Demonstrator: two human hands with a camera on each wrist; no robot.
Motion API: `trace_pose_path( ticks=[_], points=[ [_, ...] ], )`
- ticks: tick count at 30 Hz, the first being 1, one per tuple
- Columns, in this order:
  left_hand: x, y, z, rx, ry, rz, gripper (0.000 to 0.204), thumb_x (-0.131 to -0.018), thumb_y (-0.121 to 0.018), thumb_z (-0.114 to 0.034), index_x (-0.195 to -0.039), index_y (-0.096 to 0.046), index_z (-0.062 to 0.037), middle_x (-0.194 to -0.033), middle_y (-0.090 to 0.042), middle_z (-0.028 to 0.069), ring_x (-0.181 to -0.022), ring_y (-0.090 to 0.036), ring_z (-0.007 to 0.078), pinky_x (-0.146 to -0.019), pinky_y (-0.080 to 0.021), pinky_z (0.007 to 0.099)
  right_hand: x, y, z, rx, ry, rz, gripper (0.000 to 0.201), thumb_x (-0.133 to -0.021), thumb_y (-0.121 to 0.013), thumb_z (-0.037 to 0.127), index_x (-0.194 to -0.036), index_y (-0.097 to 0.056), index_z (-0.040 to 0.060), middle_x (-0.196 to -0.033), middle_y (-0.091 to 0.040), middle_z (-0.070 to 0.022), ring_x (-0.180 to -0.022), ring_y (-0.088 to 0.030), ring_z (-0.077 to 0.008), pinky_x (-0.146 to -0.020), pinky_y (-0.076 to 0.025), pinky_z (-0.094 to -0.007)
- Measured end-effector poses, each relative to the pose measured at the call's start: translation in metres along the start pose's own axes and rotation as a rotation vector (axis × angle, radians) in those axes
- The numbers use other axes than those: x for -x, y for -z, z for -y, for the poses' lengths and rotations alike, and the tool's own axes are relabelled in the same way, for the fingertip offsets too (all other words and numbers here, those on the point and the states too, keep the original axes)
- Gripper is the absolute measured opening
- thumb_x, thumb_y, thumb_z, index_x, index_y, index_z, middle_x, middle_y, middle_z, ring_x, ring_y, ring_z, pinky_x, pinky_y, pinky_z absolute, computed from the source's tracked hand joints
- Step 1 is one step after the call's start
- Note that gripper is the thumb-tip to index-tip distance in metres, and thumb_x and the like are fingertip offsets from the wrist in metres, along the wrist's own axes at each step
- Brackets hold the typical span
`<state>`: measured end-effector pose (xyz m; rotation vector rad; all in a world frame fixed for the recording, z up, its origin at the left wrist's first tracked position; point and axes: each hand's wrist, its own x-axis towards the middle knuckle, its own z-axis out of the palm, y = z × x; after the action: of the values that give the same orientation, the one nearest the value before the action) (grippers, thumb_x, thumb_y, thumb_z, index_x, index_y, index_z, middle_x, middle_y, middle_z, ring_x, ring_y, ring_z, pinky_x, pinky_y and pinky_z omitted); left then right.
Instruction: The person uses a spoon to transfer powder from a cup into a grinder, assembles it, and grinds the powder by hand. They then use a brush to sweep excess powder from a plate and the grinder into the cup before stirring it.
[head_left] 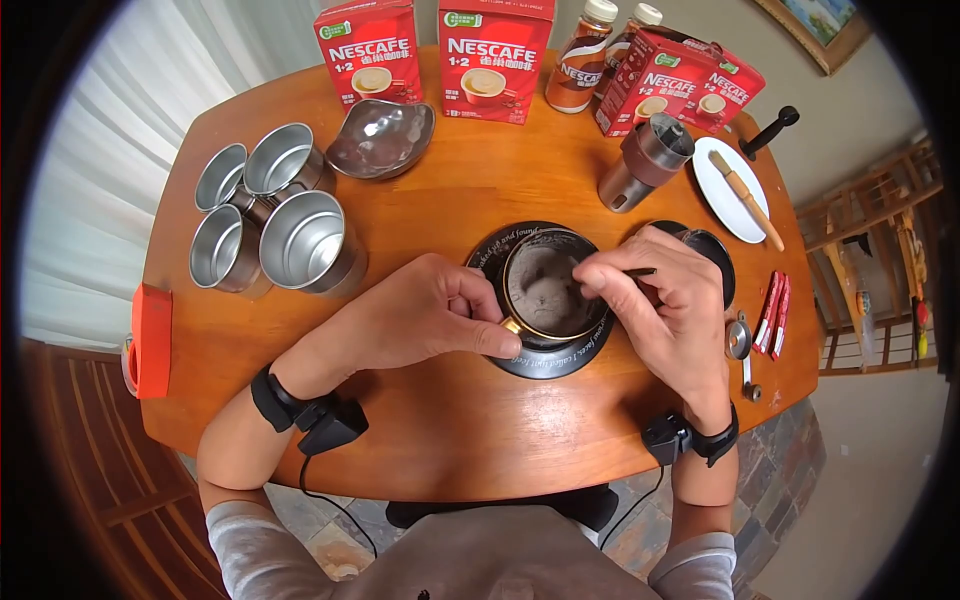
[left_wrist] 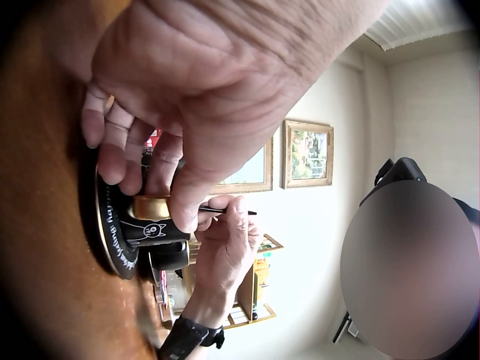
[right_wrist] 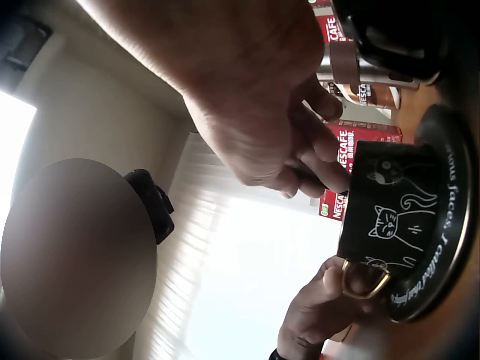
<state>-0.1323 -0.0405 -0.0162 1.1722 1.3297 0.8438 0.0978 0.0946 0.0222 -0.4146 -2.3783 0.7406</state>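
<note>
A black cup with white cat drawings and a gold handle stands on a black saucer with white lettering. Greyish-brown liquid with a paler swirl shows inside it in the head view. The left hand pinches the cup's handle between thumb and fingers. Over the cup's right rim, the right hand pinches a thin dark stick, a spoon or stirrer; its lower end is hidden by the fingers and cup.
Four metal cups and a dark bowl are at left. Red coffee boxes and bottles line the back. A grinder, white plate with brush, red sachets and a metal spoon lie right.
</note>
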Motion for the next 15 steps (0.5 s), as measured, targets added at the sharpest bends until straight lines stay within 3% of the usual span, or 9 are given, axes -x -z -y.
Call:
trace_pose_path(
  ticks=[2, 8, 11, 15],
  points=[
    [-0.0002, 0.0004, -0.0003, 0.004, 0.009, 0.008, 0.029, -0.087, -0.090, -0.029, -0.086, -0.076, -0.0030, -0.074, -0.063, -0.0047, -0.068, -0.051, 0.0041, -0.061, -0.039, 0.0255, -0.0023, -0.0067, -0.0042, 0.109, 0.109, -0.109, 0.010, -0.089, -0.082, 0.007, -0.093, -0.077, -0.0004, -0.082, -0.075, -0.0127, -0.066, -0.063, -0.0275, -0.063, -0.052, -0.0364],
    [0.0017, 0.0011, -0.0094, -0.021, 0.098, 0.011, 0.024, -0.086, -0.091, -0.024, -0.085, -0.077, -0.0050, -0.079, -0.058, -0.0071, -0.073, -0.050, 0.0045, -0.066, -0.038, 0.0250, 0.0004, -0.0018, -0.0021, 0.006, -0.004, -0.066, 0.011, -0.089, -0.082, 0.008, -0.091, -0.076, -0.0009, -0.081, -0.074, -0.0126, -0.065, -0.063, -0.0270, -0.063, -0.052, -0.0365],
    [0.0009, 0.0015, -0.0067, -0.033, 0.112, 0.010, 0.023, -0.086, -0.091, -0.025, -0.086, -0.078, -0.0053, -0.079, -0.058, -0.0070, -0.073, -0.051, 0.0044, -0.066, -0.038, 0.0249, -0.0006, -0.0041, -0.0080, 0.106, 0.094, -0.102, 0.010, -0.089, -0.082, 0.007, -0.091, -0.076, -0.0010, -0.081, -0.074, -0.0124, -0.064, -0.063, -0.0269, -0.063, -0.052, -0.0374],
    [0.0019, 0.0017, -0.0074, -0.017, 0.092, 0.015, 0.023, -0.086, -0.091, -0.024, -0.087, -0.078, -0.0052, -0.081, -0.060, -0.0065, -0.073, -0.051, 0.0044, -0.066, -0.039, 0.0247, 0.0004, -0.0014, -0.0017, 0.036, -0.004, -0.093, 0.012, -0.088, -0.083, 0.008, -0.091, -0.077, -0.0013, -0.079, -0.074, -0.0119, -0.062, -0.062, -0.0265, -0.061, -0.051, -0.0378]
  ],
)
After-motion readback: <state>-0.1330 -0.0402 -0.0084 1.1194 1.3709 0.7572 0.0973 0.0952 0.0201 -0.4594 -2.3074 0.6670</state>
